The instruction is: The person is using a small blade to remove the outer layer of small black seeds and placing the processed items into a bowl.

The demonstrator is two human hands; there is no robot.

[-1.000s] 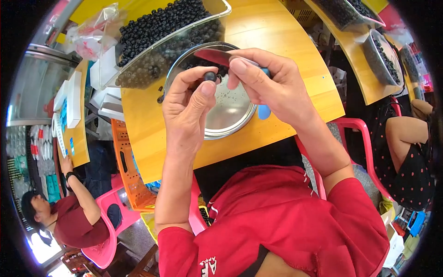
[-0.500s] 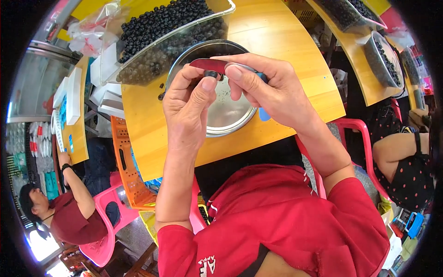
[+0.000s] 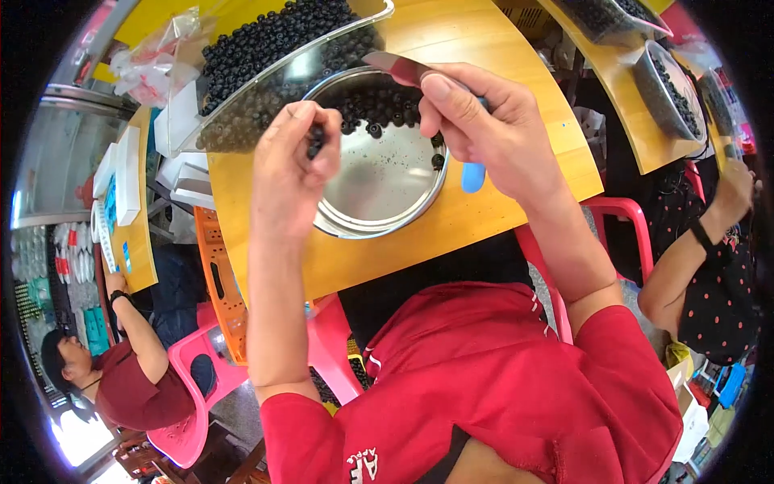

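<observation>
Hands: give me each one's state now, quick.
Left hand: closed, pinching a small dark berry.
Right hand: closed on a blue-handled knife.

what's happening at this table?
A person in a red shirt sits at a yellow table. The left hand pinches a small dark round fruit over a round metal pan, which has a few more of them along its far side. The right hand holds a blue-handled knife, blade pointing toward the left hand. A clear tray heaped with the same fruit sits just behind the pan.
</observation>
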